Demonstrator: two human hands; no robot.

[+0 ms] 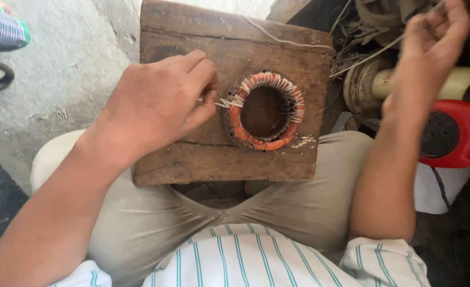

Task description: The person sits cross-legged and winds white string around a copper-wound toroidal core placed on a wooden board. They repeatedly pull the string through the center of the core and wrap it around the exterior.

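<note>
A round motor stator (pixel 267 110) with orange copper winding tied in white thread lies on a worn wooden board (pixel 208 159) across my knees. My left hand (pixel 158 101) rests on the board just left of the stator, fingers pinched on the white thread where it meets the winding. My right hand (pixel 431 37) is raised at the upper right, fingers closed on the far end of the white thread (pixel 368 56), which runs taut down toward the board.
A red plastic object (pixel 458 133) with a dark round grille sits to the right, beside a cream cylinder (pixel 461 82) and a tangle of wires (pixel 362 26). Grey concrete floor (pixel 70 58) lies to the left. Striped cloth (pixel 1 26) shows at the top left corner.
</note>
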